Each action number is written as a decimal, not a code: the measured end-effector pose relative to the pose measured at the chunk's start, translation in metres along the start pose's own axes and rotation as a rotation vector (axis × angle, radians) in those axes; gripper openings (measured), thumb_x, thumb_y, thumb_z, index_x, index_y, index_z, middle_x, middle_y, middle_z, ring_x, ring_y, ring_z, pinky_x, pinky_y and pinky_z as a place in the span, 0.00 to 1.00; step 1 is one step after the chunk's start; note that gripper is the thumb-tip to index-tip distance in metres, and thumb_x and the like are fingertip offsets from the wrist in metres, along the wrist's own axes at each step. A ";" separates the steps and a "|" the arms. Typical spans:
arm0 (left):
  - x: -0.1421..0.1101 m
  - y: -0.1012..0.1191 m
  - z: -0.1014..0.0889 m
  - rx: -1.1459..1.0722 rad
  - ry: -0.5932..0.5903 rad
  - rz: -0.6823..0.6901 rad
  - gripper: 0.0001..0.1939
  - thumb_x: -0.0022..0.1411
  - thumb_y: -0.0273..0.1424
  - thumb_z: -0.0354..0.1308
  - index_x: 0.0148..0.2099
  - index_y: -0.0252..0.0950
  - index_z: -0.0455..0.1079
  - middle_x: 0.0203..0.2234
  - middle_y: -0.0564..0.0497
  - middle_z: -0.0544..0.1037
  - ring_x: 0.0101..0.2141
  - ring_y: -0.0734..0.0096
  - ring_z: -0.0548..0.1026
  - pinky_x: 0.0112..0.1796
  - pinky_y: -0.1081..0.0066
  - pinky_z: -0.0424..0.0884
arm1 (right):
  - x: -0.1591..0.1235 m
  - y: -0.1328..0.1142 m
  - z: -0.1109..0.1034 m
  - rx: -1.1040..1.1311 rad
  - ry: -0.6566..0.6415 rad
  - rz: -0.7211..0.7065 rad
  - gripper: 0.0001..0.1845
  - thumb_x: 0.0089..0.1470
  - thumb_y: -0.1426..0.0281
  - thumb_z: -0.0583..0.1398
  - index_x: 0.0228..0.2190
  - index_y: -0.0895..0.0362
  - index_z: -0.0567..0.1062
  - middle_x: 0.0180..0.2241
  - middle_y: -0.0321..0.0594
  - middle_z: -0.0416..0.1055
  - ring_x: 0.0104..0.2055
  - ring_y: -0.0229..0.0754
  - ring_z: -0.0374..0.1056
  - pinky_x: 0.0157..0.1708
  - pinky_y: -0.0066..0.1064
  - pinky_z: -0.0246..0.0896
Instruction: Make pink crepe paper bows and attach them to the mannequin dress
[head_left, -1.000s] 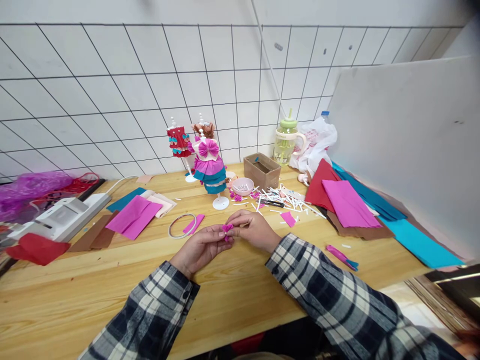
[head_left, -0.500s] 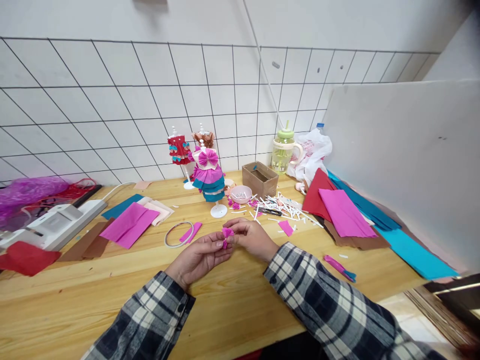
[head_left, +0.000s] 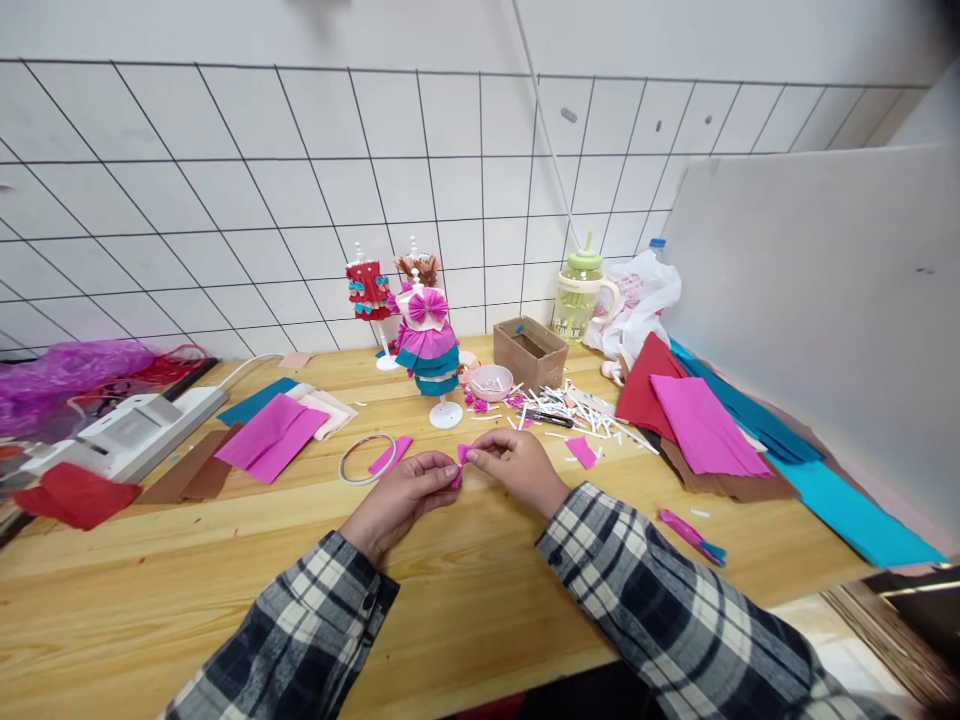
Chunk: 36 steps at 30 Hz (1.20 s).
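Both hands meet just above the wooden table (head_left: 225, 560) near its middle. My left hand (head_left: 401, 497) and my right hand (head_left: 517, 465) each pinch a small folded piece of magenta crepe paper (head_left: 460, 456) between fingertips. Beyond them stands a small mannequin (head_left: 429, 345) dressed in magenta and teal paper, with a magenta bow on its chest. A red paper-dressed mannequin (head_left: 367, 288) stands behind it to the left. A tape ring (head_left: 365, 459) with a magenta strip lies just left of my hands.
Magenta, teal, brown and red paper sheets (head_left: 270, 436) lie left; a larger stack (head_left: 709, 425) lies right under a white board (head_left: 817, 300). A cardboard box (head_left: 530, 352), pink bowl (head_left: 491, 381), scissors among paper scraps (head_left: 577, 405), a green-lidded bottle (head_left: 577, 295) and a white machine (head_left: 124, 435) sit further back.
My hands stay together on the magenta piece; the fingers have pressed its fanned folds into a tighter, narrower shape. The view has shifted slightly.
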<state>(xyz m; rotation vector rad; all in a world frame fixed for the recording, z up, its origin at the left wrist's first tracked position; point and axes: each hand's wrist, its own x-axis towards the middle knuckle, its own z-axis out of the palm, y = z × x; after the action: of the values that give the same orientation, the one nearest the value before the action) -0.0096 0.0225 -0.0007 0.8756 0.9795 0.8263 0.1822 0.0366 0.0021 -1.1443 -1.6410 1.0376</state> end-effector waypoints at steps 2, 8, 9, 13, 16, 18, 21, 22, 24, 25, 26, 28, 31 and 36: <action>-0.002 0.002 0.004 0.126 -0.014 0.037 0.12 0.54 0.37 0.66 0.37 0.34 0.74 0.31 0.50 0.76 0.34 0.72 0.74 0.33 0.75 0.69 | 0.001 0.003 0.000 -0.023 0.008 0.005 0.11 0.50 0.63 0.63 0.29 0.58 0.79 0.29 0.40 0.77 0.31 0.39 0.69 0.32 0.30 0.63; -0.001 0.001 0.014 0.393 0.070 0.246 0.15 0.53 0.41 0.65 0.38 0.34 0.77 0.31 0.49 0.79 0.32 0.68 0.73 0.37 0.71 0.66 | -0.003 0.000 0.005 0.014 0.017 -0.003 0.11 0.49 0.62 0.63 0.28 0.57 0.78 0.28 0.40 0.77 0.30 0.39 0.69 0.31 0.29 0.63; -0.001 0.000 0.014 0.380 0.096 0.267 0.15 0.54 0.41 0.64 0.38 0.35 0.78 0.31 0.49 0.79 0.33 0.68 0.73 0.37 0.71 0.65 | -0.004 -0.001 0.006 0.036 0.028 -0.001 0.11 0.49 0.62 0.63 0.27 0.57 0.78 0.28 0.39 0.76 0.29 0.38 0.69 0.31 0.29 0.63; 0.001 -0.003 0.013 0.350 0.118 0.280 0.16 0.54 0.42 0.64 0.37 0.35 0.78 0.32 0.48 0.80 0.33 0.68 0.73 0.37 0.71 0.65 | -0.004 -0.002 0.007 0.110 0.001 0.088 0.13 0.48 0.60 0.63 0.26 0.58 0.76 0.23 0.36 0.72 0.24 0.36 0.65 0.25 0.27 0.60; 0.000 -0.004 0.012 0.442 0.117 0.264 0.16 0.53 0.43 0.63 0.34 0.34 0.77 0.27 0.50 0.79 0.30 0.69 0.73 0.35 0.71 0.65 | -0.004 0.000 0.006 0.129 -0.011 0.098 0.13 0.48 0.60 0.63 0.31 0.58 0.76 0.26 0.36 0.73 0.23 0.34 0.64 0.24 0.26 0.60; 0.000 -0.004 0.012 0.505 0.115 0.264 0.17 0.53 0.44 0.63 0.34 0.34 0.76 0.26 0.50 0.78 0.29 0.69 0.73 0.34 0.71 0.66 | -0.004 0.001 0.006 0.110 -0.006 0.055 0.13 0.48 0.61 0.63 0.33 0.57 0.77 0.29 0.37 0.74 0.26 0.34 0.65 0.27 0.26 0.61; -0.003 -0.002 0.016 0.556 0.179 0.311 0.17 0.53 0.44 0.63 0.36 0.35 0.77 0.28 0.49 0.80 0.31 0.66 0.74 0.36 0.69 0.68 | -0.003 0.003 0.007 0.075 0.009 0.045 0.11 0.48 0.61 0.63 0.28 0.57 0.77 0.27 0.37 0.74 0.27 0.35 0.66 0.27 0.27 0.61; -0.003 0.000 0.017 0.570 0.217 0.338 0.17 0.53 0.44 0.62 0.36 0.35 0.78 0.29 0.49 0.80 0.32 0.66 0.75 0.37 0.69 0.69 | -0.003 0.004 0.008 0.086 0.012 0.068 0.12 0.48 0.61 0.63 0.27 0.57 0.76 0.25 0.36 0.73 0.25 0.35 0.64 0.25 0.26 0.60; -0.005 0.003 0.020 0.598 0.281 0.382 0.16 0.53 0.44 0.62 0.35 0.36 0.78 0.29 0.49 0.81 0.33 0.65 0.75 0.39 0.67 0.70 | -0.003 0.004 0.009 0.143 0.002 0.130 0.13 0.48 0.59 0.62 0.28 0.57 0.75 0.22 0.34 0.70 0.20 0.33 0.61 0.19 0.25 0.56; -0.006 0.005 0.020 0.608 0.296 0.392 0.16 0.53 0.44 0.61 0.35 0.36 0.78 0.28 0.50 0.81 0.32 0.64 0.75 0.38 0.67 0.70 | -0.003 0.004 0.009 0.175 -0.009 0.155 0.14 0.48 0.58 0.62 0.28 0.57 0.75 0.21 0.33 0.68 0.18 0.32 0.59 0.17 0.24 0.54; -0.006 0.006 0.021 0.613 0.298 0.397 0.16 0.53 0.44 0.61 0.34 0.36 0.78 0.27 0.50 0.80 0.32 0.64 0.75 0.37 0.67 0.71 | -0.004 0.004 0.010 0.201 -0.019 0.171 0.14 0.48 0.57 0.62 0.28 0.57 0.74 0.20 0.32 0.67 0.17 0.32 0.58 0.15 0.24 0.53; -0.006 0.006 0.020 0.610 0.283 0.401 0.16 0.53 0.44 0.61 0.33 0.35 0.78 0.26 0.50 0.80 0.31 0.64 0.76 0.36 0.68 0.71 | -0.004 0.003 0.011 0.231 -0.031 0.177 0.16 0.47 0.56 0.62 0.28 0.57 0.74 0.20 0.32 0.66 0.16 0.31 0.57 0.14 0.24 0.54; -0.004 0.003 0.019 0.577 0.271 0.402 0.16 0.53 0.45 0.62 0.33 0.35 0.78 0.26 0.50 0.81 0.31 0.65 0.76 0.35 0.68 0.71 | -0.005 0.003 0.011 0.232 -0.046 0.174 0.16 0.46 0.57 0.64 0.29 0.57 0.74 0.23 0.34 0.69 0.17 0.32 0.59 0.13 0.24 0.56; -0.005 0.001 0.022 0.493 0.330 0.405 0.17 0.52 0.43 0.63 0.36 0.34 0.78 0.31 0.47 0.82 0.33 0.63 0.77 0.38 0.66 0.71 | -0.004 0.004 0.012 0.202 -0.065 0.206 0.14 0.45 0.59 0.64 0.28 0.57 0.73 0.22 0.34 0.69 0.16 0.32 0.60 0.13 0.24 0.56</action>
<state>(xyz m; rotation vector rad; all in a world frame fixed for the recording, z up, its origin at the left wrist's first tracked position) 0.0086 0.0136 0.0082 1.4231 1.3511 1.1187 0.1727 0.0319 -0.0055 -1.1712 -1.4509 1.3517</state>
